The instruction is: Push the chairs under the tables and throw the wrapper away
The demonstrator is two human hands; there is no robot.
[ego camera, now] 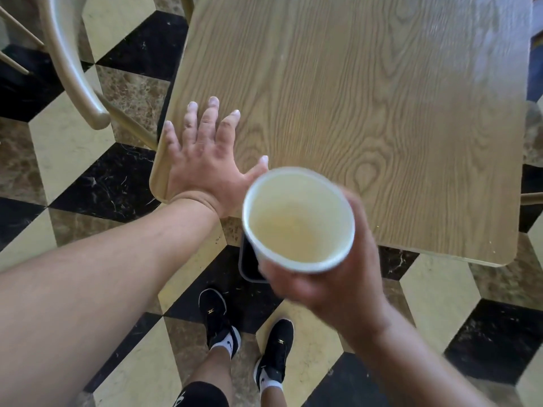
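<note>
A floor (73,148) of black, cream and brown marble-look tiles runs under a pale wood-grain bench (367,107), which is bare on top. The thing being carried is a white paper cup (298,220), held in the air over the near edge of the bench; it looks empty apart from a yellowish stain at the bottom. No wrapper shows, so the cup may be the rubbish meant. It should be light and easily crushed, best held around the side wall with a gentle squeeze, kept upright in case of dregs. The right hand (329,292) is wrapped around the cup from below and behind. The left hand (202,160) lies flat and spread on the bench's near corner, holding nothing. A cream chair (73,69) stands just left of the bench, not yet pushed under; its curved back rail looks stiff and good to push.
</note>
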